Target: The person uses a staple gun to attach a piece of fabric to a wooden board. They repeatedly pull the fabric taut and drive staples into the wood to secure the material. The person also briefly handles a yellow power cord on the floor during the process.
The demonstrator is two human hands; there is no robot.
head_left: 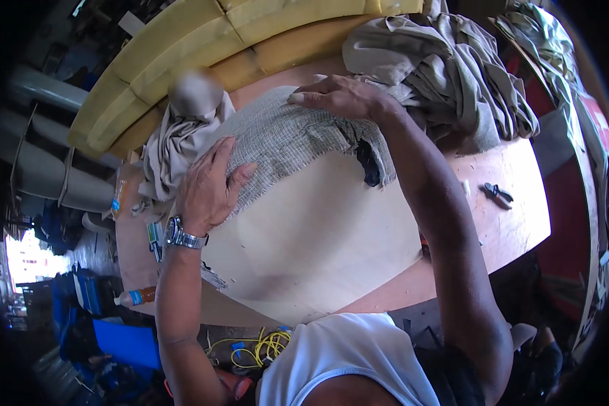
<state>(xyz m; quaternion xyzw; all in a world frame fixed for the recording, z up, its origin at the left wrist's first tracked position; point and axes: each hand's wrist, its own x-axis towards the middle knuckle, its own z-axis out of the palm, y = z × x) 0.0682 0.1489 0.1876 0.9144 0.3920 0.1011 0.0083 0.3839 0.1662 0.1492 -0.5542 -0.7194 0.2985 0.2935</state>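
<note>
While grey fabric (287,139) lies beneath both, left grip (208,188) is splayed; whether right grip (348,97) pinches, I cannot tell.

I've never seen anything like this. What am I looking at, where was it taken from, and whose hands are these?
There's no machine here, just a person's bare hands. The picture comes from a wide camera worn on the head, looking down, so straight edges bend near the rim. The left hand, with a wristwatch at the wrist, lies open on a grey woven fabric. The right hand is over its far part; whether it grips, I can't tell. Beneath the fabric is a pale sheet on a table. To the right lie pliers; farther back, a heap of crumpled cloth.
</note>
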